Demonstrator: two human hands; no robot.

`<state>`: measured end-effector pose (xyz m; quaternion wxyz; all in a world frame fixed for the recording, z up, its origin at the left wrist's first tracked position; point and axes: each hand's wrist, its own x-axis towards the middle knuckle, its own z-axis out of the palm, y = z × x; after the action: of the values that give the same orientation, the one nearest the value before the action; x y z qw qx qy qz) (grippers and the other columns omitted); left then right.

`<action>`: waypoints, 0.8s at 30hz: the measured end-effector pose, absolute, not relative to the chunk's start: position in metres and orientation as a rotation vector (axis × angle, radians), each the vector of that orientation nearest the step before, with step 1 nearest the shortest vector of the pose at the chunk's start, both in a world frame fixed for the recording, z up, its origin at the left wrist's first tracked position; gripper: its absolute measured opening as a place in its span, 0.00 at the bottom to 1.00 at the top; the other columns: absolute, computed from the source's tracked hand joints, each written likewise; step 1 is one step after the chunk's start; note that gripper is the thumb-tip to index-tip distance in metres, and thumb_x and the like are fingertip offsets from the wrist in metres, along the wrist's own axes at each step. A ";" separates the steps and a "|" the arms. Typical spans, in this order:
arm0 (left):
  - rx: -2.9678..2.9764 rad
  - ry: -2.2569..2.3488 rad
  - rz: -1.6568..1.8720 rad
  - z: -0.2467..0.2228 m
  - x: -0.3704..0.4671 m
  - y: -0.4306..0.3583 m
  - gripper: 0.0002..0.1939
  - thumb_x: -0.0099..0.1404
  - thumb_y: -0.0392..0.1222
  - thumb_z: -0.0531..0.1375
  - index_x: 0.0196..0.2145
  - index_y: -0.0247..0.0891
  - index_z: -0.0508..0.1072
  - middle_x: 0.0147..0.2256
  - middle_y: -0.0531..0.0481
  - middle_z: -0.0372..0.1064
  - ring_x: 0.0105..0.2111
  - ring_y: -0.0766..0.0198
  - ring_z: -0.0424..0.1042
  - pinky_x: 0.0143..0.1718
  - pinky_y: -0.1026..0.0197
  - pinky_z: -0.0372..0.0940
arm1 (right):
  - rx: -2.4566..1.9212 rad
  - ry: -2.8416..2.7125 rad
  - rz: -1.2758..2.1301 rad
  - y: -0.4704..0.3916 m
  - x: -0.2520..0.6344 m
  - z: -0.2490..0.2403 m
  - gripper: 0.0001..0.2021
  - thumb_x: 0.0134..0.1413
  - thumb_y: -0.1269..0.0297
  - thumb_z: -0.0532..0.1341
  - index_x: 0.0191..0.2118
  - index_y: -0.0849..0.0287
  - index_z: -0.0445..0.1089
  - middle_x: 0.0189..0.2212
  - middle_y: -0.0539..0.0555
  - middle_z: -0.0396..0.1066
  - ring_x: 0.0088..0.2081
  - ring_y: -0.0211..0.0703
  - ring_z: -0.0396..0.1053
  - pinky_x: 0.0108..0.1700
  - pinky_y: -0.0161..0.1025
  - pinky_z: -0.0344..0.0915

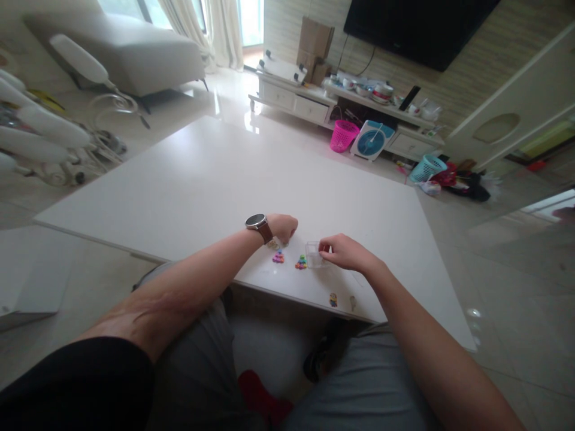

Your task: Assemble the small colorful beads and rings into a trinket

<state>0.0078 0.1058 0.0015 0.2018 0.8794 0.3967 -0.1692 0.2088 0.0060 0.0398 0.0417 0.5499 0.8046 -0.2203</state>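
My left hand [286, 227], with a watch [257, 221] on the wrist, is closed and bent down to the white table. Its fingertips are mostly hidden; small pale pieces [273, 244] lie just beside them. My right hand [340, 250] is closed at the right side of a small clear plastic box [313, 256], its thumb and fingers pinched there. Left of the box sits a green and multicoloured beaded triangle [300, 262]. Another cluster, pink and purple [278, 257], lies below my left hand. Nearer the table edge are a yellow and blue figure [333, 300] and a small pale piece [353, 302].
The white table [215, 173] spreads out ahead, its front edge close to my legs. Beyond it stand a low cabinet [309, 108], a pink basket [344, 136] and a blue-and-white fan [372, 141]. White chairs [40, 131] are at the left.
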 end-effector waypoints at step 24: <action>2.441 1.228 -0.679 0.018 -0.008 0.102 0.17 0.43 0.33 0.67 0.34 0.33 0.82 0.35 0.39 0.79 0.31 0.55 0.75 0.32 0.60 0.66 | 1.671 2.466 -0.737 0.005 0.210 0.037 0.08 0.55 0.66 0.60 0.35 0.59 0.77 0.32 0.53 0.77 0.31 0.38 0.69 0.33 0.32 0.59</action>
<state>-0.0083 0.1017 0.0185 0.1626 0.8555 0.4303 -0.2380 0.2097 0.0048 0.0372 0.0365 0.5441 0.8031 -0.2401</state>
